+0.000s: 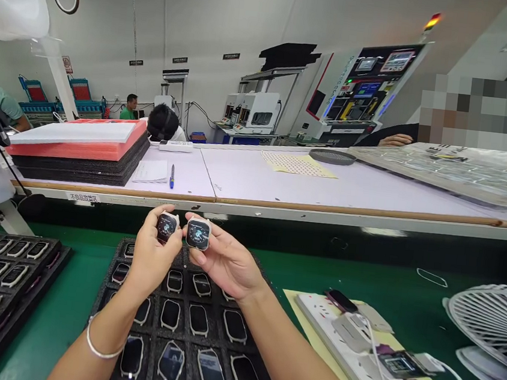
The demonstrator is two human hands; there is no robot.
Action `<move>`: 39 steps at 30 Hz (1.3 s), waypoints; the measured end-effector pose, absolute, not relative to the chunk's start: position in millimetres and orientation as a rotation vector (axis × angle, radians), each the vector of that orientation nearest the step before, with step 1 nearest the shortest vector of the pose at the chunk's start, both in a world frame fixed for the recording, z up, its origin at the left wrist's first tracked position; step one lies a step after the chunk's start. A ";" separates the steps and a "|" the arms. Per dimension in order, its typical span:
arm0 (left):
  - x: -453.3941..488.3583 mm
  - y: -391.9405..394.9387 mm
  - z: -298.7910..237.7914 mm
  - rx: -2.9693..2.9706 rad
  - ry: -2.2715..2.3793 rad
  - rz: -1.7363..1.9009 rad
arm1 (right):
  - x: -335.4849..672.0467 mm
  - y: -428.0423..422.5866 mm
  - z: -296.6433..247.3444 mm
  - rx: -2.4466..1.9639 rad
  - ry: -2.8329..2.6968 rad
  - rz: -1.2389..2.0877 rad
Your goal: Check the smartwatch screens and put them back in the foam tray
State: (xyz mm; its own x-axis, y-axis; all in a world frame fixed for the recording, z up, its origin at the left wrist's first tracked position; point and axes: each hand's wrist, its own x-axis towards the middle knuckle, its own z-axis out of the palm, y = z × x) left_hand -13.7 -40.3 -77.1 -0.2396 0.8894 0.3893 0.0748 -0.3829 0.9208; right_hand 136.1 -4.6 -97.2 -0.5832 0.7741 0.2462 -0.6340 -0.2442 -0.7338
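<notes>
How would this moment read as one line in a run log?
left hand: holds lit watch | right hand: holds second lit watch | below: foam tray of watch bodies | right: power strip

Open green surface [69,309] lies between the black tray [193,329] under the hands and a second tray [0,272] at the left. To the right, a white power strip [337,338] with chargers and a fan [488,323] crowd the way. A raised shelf edge [252,205] blocks reach straight ahead.
</notes>
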 end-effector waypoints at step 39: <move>-16.5 -34.8 -82.3 1.411 1.195 1.654 | 136.5 -3.4 -100.1 -0.239 -1.089 1.924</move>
State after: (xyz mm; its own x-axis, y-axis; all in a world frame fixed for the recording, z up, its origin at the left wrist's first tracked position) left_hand -16.5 -34.8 -82.3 -0.2109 0.8992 0.3833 0.0816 -0.3745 0.9236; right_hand 136.5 -3.4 -100.1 -0.5893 0.7715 0.2397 -0.6026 -0.2222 -0.7665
